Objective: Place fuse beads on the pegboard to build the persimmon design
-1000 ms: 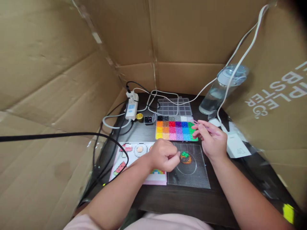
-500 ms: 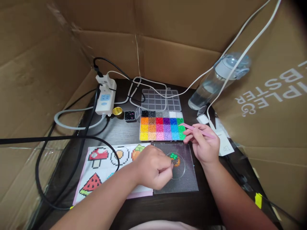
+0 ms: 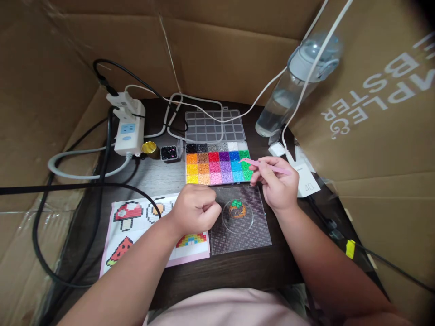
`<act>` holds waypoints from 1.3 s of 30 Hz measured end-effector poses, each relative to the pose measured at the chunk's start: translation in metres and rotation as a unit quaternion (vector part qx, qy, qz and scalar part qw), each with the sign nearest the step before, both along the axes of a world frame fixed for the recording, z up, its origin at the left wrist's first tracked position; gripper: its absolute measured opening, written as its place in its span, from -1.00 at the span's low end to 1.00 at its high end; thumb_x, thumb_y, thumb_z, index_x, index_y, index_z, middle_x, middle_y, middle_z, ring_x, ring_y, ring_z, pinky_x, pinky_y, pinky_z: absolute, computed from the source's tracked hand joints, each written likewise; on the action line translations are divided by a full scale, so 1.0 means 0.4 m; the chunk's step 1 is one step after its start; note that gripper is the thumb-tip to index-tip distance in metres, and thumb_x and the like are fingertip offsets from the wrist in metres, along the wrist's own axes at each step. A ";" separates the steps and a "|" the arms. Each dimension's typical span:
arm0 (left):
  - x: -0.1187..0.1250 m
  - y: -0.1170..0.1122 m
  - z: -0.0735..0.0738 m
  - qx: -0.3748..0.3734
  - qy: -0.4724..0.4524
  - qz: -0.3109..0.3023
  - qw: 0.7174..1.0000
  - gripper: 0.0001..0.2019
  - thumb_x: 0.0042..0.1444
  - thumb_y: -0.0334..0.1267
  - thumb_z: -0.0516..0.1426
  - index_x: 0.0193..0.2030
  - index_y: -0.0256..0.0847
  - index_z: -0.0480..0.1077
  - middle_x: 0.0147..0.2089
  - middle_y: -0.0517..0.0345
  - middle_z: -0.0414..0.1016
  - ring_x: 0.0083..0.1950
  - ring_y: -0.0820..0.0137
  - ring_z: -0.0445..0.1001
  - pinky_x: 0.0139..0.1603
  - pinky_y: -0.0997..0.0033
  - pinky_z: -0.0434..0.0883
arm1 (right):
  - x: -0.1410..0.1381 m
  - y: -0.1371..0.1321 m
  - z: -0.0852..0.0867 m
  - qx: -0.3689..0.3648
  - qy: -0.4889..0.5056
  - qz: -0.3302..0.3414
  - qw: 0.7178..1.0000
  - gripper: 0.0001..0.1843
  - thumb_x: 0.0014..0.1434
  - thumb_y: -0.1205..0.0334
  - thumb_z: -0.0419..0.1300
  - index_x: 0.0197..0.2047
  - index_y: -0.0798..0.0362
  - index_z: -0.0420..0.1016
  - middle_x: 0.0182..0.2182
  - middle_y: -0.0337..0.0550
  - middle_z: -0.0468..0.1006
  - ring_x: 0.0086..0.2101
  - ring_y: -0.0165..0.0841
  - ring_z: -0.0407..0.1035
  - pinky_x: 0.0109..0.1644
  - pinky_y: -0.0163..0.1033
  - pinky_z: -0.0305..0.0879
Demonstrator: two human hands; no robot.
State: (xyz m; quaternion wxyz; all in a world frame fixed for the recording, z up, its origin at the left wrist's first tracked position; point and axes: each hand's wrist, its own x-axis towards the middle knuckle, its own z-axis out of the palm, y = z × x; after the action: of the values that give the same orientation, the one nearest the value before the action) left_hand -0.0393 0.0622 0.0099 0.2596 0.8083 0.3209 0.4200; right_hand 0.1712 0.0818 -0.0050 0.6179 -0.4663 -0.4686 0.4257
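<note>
My left hand (image 3: 197, 208) is closed in a fist over the printed pattern sheet (image 3: 154, 259), close to the left edge of the clear pegboard (image 3: 261, 233). Whatever its fingers hold, if anything, is hidden. On the pegboard lies a small bead figure (image 3: 238, 211) with green leaves above an orange outline, inside a clear ring. Pink tweezers (image 3: 272, 167) are held in my right hand (image 3: 280, 183). Their tips hover at the blue and green compartments of the bead box (image 3: 218, 164); whether a bead sits between them is too small to tell.
Behind the bead box lies its clear lid (image 3: 215, 126). To its left stand a small black-filled container (image 3: 169, 153), a gold tin (image 3: 150, 148) and a power strip (image 3: 128, 136). A water bottle (image 3: 280, 104) and a white charger (image 3: 307, 181) are at right. Cables cross the left side.
The whole view has shifted as my head moved. My left fist has drawn left, away from the orange bead figure. The tweezer tips sit slightly farther left over the bead box.
</note>
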 end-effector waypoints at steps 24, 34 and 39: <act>-0.004 -0.020 0.029 -0.052 0.194 -0.138 0.970 -0.77 -0.16 -0.42 -0.01 -0.63 -0.16 -0.06 -0.68 0.31 -0.01 -0.63 0.48 -0.05 -0.55 0.38 -0.07 | -0.001 0.016 0.001 -0.067 0.090 -0.034 0.993 -0.77 0.08 0.11 0.36 -0.28 0.08 0.54 -0.47 -0.21 0.60 -0.64 -0.49 0.35 -0.61 -0.33 0.31; -0.001 -0.025 0.059 -0.115 0.395 -0.145 0.900 -0.72 0.05 -0.28 0.10 -0.61 -0.20 0.14 -0.63 0.23 0.26 -0.59 0.46 0.16 -0.51 0.36 -0.11 | -0.006 0.017 -0.002 -0.068 0.120 -0.025 0.990 -0.76 0.04 0.12 0.40 -0.31 0.10 0.57 -0.51 -0.21 0.60 -0.67 -0.49 0.34 -0.64 -0.35 0.30; 0.004 -0.021 0.050 -0.137 0.420 -0.137 0.887 -0.73 0.08 -0.25 0.15 -0.60 -0.19 0.23 -0.60 0.23 0.33 -0.57 0.44 0.25 -0.52 0.38 -0.09 | -0.004 0.019 -0.002 -0.068 0.118 -0.028 0.990 -0.77 0.02 0.13 0.41 -0.32 0.10 0.57 -0.51 -0.21 0.60 -0.67 -0.49 0.34 -0.64 -0.35 0.30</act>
State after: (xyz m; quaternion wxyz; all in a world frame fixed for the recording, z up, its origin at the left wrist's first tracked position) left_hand -0.0376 0.0538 0.0299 0.2640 0.9014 0.3401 -0.0468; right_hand 0.1694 0.0894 -0.0060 0.6474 -0.4671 -0.3487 0.4911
